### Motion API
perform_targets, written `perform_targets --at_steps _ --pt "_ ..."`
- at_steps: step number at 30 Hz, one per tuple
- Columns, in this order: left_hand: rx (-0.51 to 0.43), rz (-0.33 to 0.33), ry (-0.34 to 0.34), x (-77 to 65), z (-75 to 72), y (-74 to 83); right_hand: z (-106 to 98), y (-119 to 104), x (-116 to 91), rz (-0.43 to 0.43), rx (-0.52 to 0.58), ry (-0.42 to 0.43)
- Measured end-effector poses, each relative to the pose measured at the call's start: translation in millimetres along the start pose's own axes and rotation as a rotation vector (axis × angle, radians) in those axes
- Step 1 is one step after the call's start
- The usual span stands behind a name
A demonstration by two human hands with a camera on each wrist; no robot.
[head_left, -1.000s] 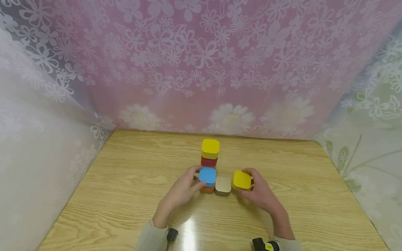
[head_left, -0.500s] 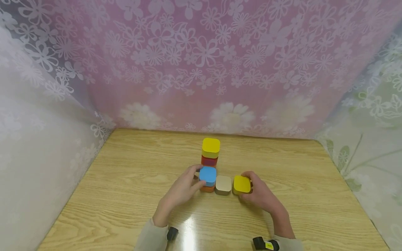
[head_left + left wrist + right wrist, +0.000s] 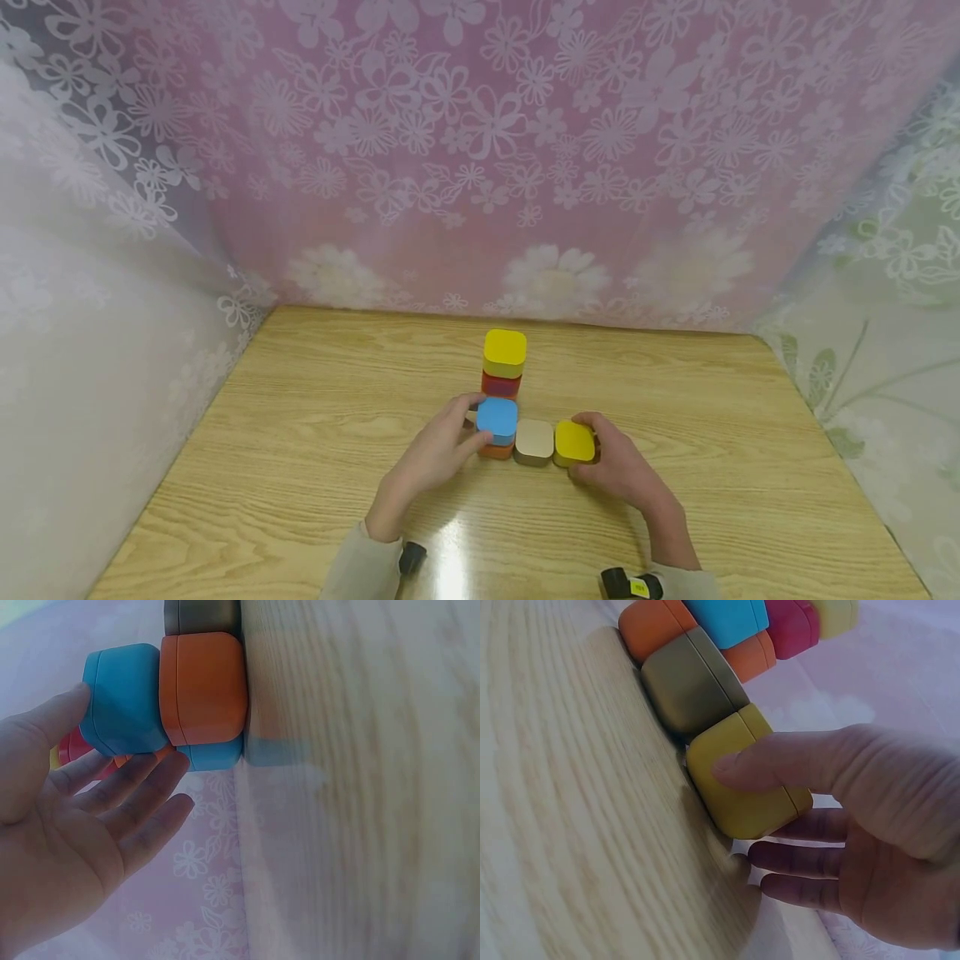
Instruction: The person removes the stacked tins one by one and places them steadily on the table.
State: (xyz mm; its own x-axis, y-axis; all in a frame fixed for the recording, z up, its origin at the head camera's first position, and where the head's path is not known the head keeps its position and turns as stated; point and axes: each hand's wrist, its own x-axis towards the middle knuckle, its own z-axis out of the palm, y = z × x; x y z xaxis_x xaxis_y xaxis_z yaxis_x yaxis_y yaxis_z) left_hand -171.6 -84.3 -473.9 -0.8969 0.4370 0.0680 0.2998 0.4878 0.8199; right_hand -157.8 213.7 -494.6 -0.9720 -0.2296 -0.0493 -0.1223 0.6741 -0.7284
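Observation:
My left hand (image 3: 429, 458) holds a blue rounded block (image 3: 497, 417) between thumb and fingers. That block sits on an orange block (image 3: 204, 690). Against the orange block's right side stands a beige block (image 3: 534, 439) with a darker lower body. My right hand (image 3: 626, 468) pinches a yellow block (image 3: 731, 776) on the table beside the beige one, the two touching in the right wrist view. Behind the blue block rises a taller stack: a yellow block (image 3: 505, 348) on top, a red block (image 3: 501, 386) below it, then orange, with another blue block (image 3: 214, 755) at the bottom.
The blocks stand on a light wood-grain table (image 3: 315, 392). A pink flowered curtain (image 3: 420, 208) hangs behind the table's back edge. Pale curtains close off both sides. Dark straps with small devices sit at both wrists.
My right hand has lowered the yellow block onto the table and slid it left against the beige block. The left hand stays on the blue block.

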Motion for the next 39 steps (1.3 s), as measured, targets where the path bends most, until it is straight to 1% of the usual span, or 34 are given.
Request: perform_targets --at_steps 11,20,39 --pt "0.007 -0.008 -0.002 -0.6 -0.1 1.0 0.7 -3.6 -0.7 0.003 0.008 -0.012" --pt "0.017 0.003 -0.005 1.3 0.2 -0.1 1.6 -1.4 0.0 -0.003 0.002 -0.008" --pt "0.025 -0.005 -0.01 1.1 -0.1 -0.6 2.9 0.8 0.1 -0.01 -0.024 0.006"
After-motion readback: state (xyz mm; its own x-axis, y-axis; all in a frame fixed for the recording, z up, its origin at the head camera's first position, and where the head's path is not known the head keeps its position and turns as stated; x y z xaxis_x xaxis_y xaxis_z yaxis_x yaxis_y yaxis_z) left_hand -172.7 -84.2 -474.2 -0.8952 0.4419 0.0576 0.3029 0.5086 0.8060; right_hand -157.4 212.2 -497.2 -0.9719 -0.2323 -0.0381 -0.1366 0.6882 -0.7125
